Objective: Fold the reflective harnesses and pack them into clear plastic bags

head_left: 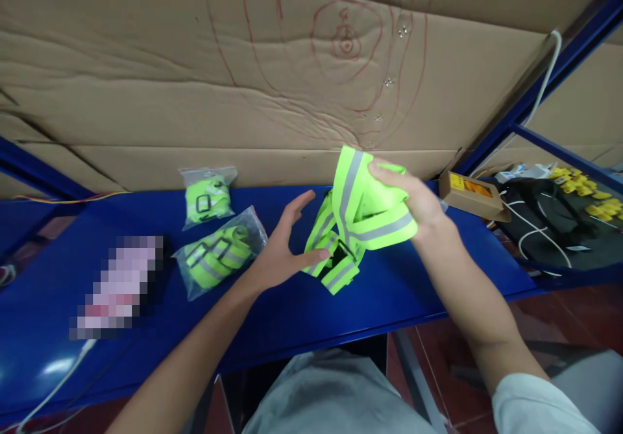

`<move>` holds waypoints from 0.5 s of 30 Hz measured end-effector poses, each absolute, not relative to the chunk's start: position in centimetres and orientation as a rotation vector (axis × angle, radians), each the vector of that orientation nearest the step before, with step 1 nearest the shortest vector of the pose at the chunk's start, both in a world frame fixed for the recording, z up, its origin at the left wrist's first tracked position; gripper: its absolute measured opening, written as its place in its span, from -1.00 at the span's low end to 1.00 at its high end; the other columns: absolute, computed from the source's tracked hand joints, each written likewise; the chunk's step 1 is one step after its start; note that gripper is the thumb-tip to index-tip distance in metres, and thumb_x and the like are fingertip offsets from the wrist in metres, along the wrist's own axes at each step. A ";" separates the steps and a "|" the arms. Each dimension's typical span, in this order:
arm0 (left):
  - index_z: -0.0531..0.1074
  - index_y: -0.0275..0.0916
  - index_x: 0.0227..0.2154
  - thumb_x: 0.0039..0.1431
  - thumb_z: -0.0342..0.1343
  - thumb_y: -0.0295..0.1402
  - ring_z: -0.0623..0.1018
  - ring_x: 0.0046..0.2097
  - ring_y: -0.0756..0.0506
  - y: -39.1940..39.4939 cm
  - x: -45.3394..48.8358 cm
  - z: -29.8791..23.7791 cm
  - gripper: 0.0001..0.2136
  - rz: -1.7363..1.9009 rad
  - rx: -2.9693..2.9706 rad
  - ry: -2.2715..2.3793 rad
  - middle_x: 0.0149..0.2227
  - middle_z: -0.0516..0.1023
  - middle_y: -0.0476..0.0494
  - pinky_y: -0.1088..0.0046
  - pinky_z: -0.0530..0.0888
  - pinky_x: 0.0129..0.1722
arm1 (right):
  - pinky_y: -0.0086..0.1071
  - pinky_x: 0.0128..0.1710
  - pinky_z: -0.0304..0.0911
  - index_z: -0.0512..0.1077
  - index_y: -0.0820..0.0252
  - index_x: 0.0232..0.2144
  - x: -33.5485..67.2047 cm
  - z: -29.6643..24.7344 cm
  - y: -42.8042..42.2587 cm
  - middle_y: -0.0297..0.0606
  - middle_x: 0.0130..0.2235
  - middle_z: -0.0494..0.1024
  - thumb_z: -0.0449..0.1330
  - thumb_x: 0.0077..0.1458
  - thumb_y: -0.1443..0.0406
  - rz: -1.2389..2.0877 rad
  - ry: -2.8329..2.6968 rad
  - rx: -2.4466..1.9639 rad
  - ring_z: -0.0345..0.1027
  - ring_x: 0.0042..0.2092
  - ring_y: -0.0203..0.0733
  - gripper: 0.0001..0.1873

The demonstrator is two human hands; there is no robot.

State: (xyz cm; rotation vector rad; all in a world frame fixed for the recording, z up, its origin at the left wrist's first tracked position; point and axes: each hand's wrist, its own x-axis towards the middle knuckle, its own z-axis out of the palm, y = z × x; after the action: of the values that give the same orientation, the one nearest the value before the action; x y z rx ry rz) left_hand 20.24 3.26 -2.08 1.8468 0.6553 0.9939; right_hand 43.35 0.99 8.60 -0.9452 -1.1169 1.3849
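My right hand [419, 202] grips a folded neon-yellow reflective vest [363, 217] with grey stripes, holding it above the blue table [302, 311]. The vest's lower straps and a black buckle hang down near the tabletop. My left hand [287, 242] is open, fingers spread, just left of the vest, with the thumb touching its lower straps. Two clear bags, each holding a folded neon vest, lie to the left: one nearer [219, 252], one further back [207, 197].
Cardboard sheets [243, 77] form the wall behind the table. A small cardboard box [471, 194] sits at the table's right end. Beyond it lie a black bag [549, 226], white cables and yellow parts [591, 194]. A pixelated object [119, 288] lies at left.
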 end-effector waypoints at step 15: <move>0.43 -0.19 0.01 0.07 0.36 -0.13 0.60 -0.03 -0.22 3.9 19.0 -3.6 -0.52 0.607 1.528 0.721 -0.05 0.60 -0.20 0.27 0.51 -0.05 | -0.55 -0.43 0.17 0.57 0.14 -0.31 49.0 17.2 4.1 -0.52 -0.32 0.61 0.08 0.27 0.15 0.736 -1.357 -0.964 0.57 -0.22 -0.37 -0.69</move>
State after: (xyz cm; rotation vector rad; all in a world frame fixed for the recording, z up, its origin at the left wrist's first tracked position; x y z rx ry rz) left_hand 19.05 3.94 -3.60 1.5277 0.7210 0.6065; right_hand 48.95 4.09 17.23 -0.9640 -1.3572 0.7364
